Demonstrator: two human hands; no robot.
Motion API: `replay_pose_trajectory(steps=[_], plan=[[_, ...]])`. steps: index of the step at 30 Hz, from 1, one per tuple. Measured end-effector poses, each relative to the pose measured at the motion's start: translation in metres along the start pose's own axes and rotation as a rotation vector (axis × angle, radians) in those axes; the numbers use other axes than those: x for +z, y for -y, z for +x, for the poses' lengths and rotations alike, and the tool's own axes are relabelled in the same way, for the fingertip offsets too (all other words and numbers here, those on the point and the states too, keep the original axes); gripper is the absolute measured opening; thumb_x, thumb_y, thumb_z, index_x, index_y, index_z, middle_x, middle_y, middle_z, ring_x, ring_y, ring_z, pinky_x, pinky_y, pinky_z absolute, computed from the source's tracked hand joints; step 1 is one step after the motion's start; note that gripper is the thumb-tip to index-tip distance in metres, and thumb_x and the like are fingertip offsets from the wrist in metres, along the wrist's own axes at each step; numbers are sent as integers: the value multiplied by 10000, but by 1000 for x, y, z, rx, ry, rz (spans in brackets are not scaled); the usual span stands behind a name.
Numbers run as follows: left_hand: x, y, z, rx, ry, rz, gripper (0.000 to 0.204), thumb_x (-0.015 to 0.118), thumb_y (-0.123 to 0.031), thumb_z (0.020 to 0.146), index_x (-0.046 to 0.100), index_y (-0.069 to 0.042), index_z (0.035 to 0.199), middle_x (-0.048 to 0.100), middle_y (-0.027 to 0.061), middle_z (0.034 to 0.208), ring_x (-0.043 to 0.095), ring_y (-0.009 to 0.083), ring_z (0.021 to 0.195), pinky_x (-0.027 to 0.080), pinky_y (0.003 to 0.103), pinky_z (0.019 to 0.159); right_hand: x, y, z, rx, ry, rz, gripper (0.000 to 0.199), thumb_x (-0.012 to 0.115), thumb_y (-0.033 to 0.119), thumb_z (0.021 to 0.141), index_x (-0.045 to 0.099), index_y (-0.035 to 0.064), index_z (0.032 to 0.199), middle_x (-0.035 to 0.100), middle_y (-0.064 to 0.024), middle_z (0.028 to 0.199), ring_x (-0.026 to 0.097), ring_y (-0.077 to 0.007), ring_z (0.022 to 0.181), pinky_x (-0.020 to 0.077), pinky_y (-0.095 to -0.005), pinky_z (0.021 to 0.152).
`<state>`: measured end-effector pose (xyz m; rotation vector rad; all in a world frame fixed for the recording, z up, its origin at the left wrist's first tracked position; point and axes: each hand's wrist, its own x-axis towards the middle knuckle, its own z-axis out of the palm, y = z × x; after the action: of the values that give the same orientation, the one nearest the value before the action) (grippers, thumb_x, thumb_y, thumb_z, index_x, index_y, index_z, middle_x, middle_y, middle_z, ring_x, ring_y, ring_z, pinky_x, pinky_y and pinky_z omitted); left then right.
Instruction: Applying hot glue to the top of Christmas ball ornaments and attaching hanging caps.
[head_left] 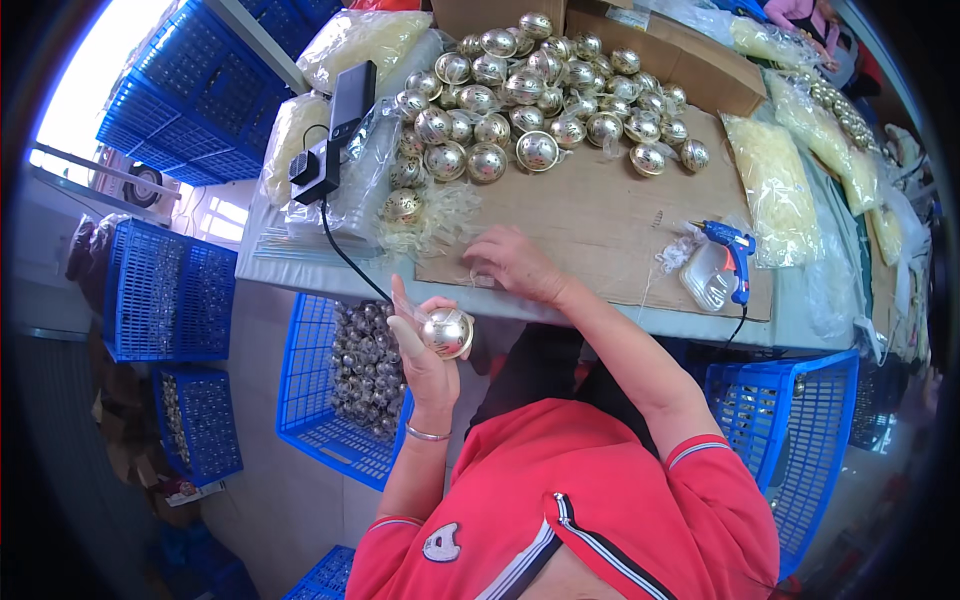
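Ball [447,333]: shiny, pale gold, dark markings, held in left hand [432,378] just off counter [640,317] edge. Left fingers curled partway round it, underside hidden. Right hand [515,262] at cardboard sheet [590,205], fingers bent; cannot tell if holding anything. Beyond: ball pile [545,75], glue gun [738,252]. Blue basket [308,375] partly under counter; tiled floor [258,370]; room edges dark.

Pale table [795,322], cardboard sheet [590,225] on top, heaped gold balls [527,118], blue glue gun [738,250], filled bag [775,195]
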<state>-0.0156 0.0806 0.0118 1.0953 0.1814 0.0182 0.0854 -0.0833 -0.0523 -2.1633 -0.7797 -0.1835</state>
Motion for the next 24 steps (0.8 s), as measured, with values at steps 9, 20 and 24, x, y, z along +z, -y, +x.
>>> replay_pose_trajectory(steps=[9,20,24], plan=[[1,0,-1,-1,-5,-9,787,297,-651,892,100,-162,1476,531,80,933,554,141,642,412,228,422,0,-2,0,-64,1,-37,123,654,92,733,589,70,836,584,-69,944,530,-284,937,420,-391,832],[7,0,1,-1,5,1,773,293,-648,897,92,-179,1477,536,84,950,568,146,667,426,223,449,-60,48,-36,528,-92,430,78,585,59,855,613,10,909,617,-30,759,566,-109,681,441,-247,622],[14,4,2,-27,44,-8,768,288,-646,899,85,-182,1477,540,79,949,562,140,666,425,222,451,-80,60,-57,630,-67,592,78,592,41,844,627,2,902,593,11,737,534,-55,705,436,-218,639]])
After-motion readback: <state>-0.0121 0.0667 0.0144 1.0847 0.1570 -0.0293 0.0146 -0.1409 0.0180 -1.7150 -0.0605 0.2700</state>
